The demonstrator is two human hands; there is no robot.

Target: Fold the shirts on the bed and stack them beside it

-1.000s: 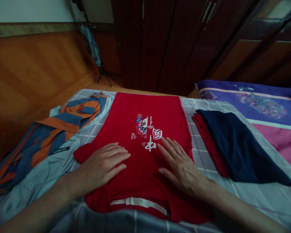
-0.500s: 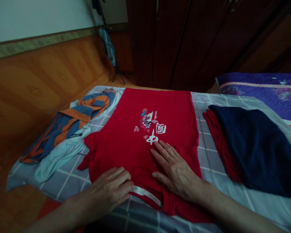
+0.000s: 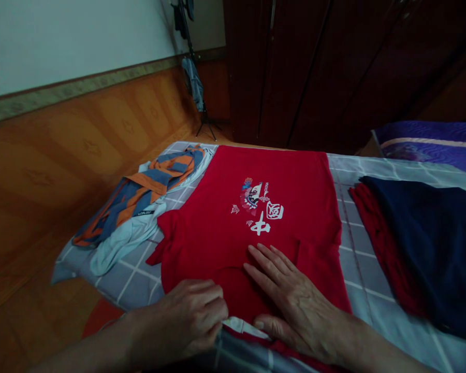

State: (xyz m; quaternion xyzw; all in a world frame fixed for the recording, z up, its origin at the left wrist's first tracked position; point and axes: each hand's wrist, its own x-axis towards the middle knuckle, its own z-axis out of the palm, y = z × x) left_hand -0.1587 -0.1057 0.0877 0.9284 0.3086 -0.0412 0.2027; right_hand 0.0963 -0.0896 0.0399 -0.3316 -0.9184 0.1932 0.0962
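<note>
A red T-shirt (image 3: 217, 223) with a white, pink and blue print lies spread over a grey checked bedsheet (image 3: 128, 282), its neck end nearest me. My left hand (image 3: 196, 313) is closed on the shirt's edge by the collar, beside a whitish strip inside the neck. My right hand (image 3: 291, 300) rests flat on the shirt's upper front, fingers stretched out just below the white characters. The thumb of that hand lies by the collar. Part of the near sleeve side is hidden under my right hand and forearm.
On the left lie an orange-and-blue striped garment (image 3: 143, 189) and a pale blue garment (image 3: 120, 246). Dark navy clothing (image 3: 423, 233) sits on folded red cloth (image 3: 384, 248) at right. Beyond stand a dark wardrobe (image 3: 287, 72), a clothes stand (image 3: 205, 116) and purple bedding (image 3: 438, 142).
My view has shifted left, so the shirt and piles appear farther right. The collar end has been drawn toward me, and my left hand is now more tightly curled; my right hand stays flat.
</note>
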